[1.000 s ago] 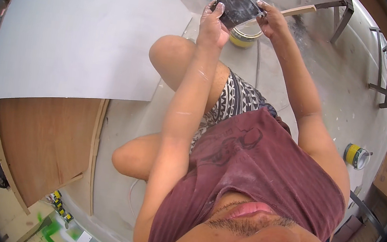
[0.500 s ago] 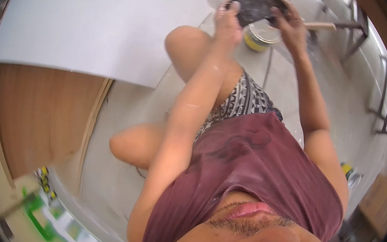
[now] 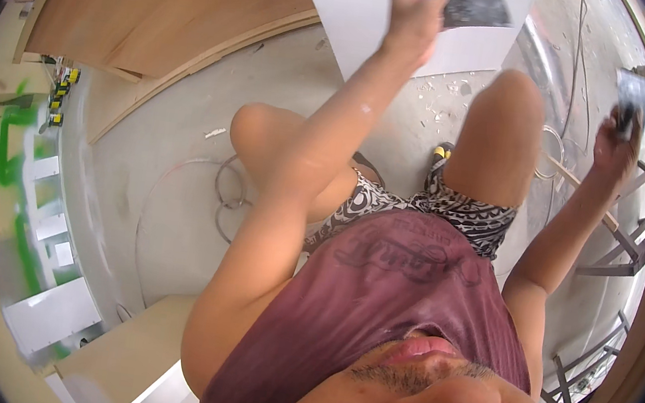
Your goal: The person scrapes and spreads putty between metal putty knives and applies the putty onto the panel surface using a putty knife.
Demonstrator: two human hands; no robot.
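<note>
At the top middle, my left hand (image 3: pixel 415 21) is closed on a dark, flat plate (image 3: pixel 479 5) smeared with grey. The plate is in front of a large white panel (image 3: pixel 469 58); whether they touch I cannot tell. Away to the right, my raised right hand (image 3: pixel 618 145) grips a putty knife (image 3: pixel 635 88) by its dark handle, its wide greyish blade pointing up. Its fingers are slightly blurred.
A wooden panel with a framed edge (image 3: pixel 194 0) spans the upper left. White chips litter the concrete floor (image 3: pixel 173 175), where a coiled hose (image 3: pixel 231 190) lies. Dark metal stands (image 3: pixel 626 255) are at the right. Several white pieces (image 3: pixel 51 313) lie at the lower left.
My hands, earlier close together at the dark plate above a can, are now far apart. The view has swung, the can is out of sight, and the putty knife shows clearly in my right hand.
</note>
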